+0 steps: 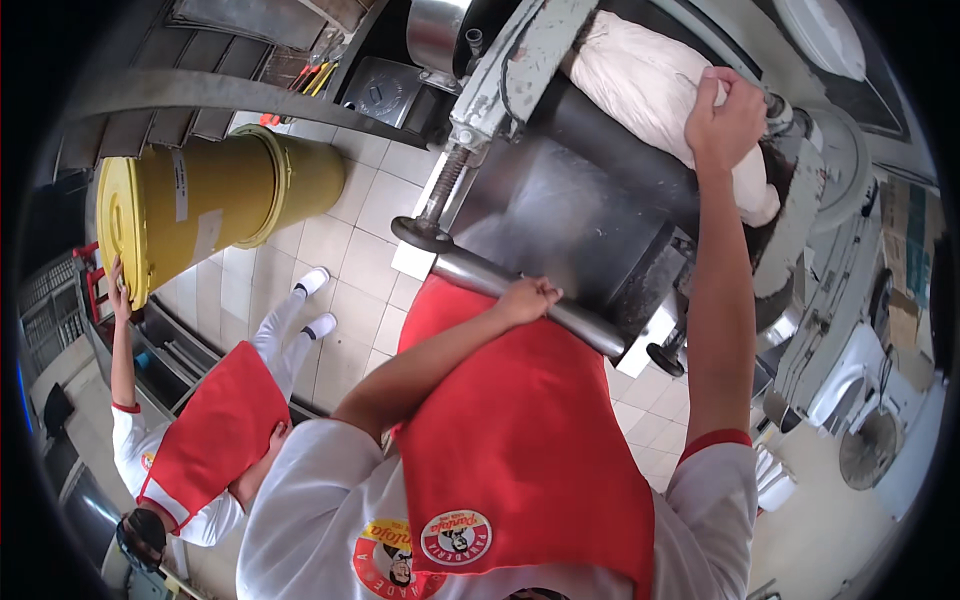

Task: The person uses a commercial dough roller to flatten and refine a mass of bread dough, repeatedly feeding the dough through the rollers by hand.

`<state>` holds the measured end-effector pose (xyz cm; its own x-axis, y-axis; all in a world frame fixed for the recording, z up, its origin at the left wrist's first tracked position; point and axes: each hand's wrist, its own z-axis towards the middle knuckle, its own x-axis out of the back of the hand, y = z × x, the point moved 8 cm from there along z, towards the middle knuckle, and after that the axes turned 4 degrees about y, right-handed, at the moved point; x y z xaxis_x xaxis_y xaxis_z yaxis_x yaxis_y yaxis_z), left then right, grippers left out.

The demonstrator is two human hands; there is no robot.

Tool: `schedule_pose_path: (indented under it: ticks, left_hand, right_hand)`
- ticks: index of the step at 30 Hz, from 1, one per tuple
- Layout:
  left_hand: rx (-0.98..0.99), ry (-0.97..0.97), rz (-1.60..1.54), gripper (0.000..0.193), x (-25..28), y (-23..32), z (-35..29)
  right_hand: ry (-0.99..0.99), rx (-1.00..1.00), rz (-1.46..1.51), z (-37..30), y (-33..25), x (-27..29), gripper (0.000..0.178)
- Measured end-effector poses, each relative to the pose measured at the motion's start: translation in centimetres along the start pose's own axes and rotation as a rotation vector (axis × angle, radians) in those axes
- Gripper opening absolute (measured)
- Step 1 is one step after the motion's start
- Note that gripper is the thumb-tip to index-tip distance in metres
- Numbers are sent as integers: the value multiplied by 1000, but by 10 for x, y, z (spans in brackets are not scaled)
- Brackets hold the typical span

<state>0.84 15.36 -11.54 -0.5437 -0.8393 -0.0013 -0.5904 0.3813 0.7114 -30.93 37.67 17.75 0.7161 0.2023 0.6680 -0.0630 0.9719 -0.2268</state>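
Observation:
A long, pale mass of dough lies across the dark rollers of a dough sheeter. My right hand reaches far forward onto the dough's right part, its fingers bent and gripping the surface. Close to my body, my left hand rests on the metal front roller of the machine. Its fingers are curled into a loose fist, and I see nothing in them. Between the dough and this front roller slopes a dark metal plate with a whitish, floury patch.
A threaded post with a round handwheel stands at the machine's left, and a black knob at its right. On the left, a co-worker in a red apron touches a large yellow lidded bin. A white fan stands right.

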Motion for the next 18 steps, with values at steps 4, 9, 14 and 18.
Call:
schedule_pose_path:
  ticks: [4,9,14,18]
  left_hand:
    - [31,-1,-155,32,-10,4,-4]
    - [142,-55,-334,27,-22,29,5]
    - [147,-53,-430,21,-18,58,33]
    - [136,40,-508,20,0,67,63]
  right_hand:
    - [49,143,38,7,7,-16,30]
    - [46,180,30,3,12,-24,34]
    - [23,133,105,-1,4,-19,41]
    - [-1,104,244,-7,-3,-7,42]
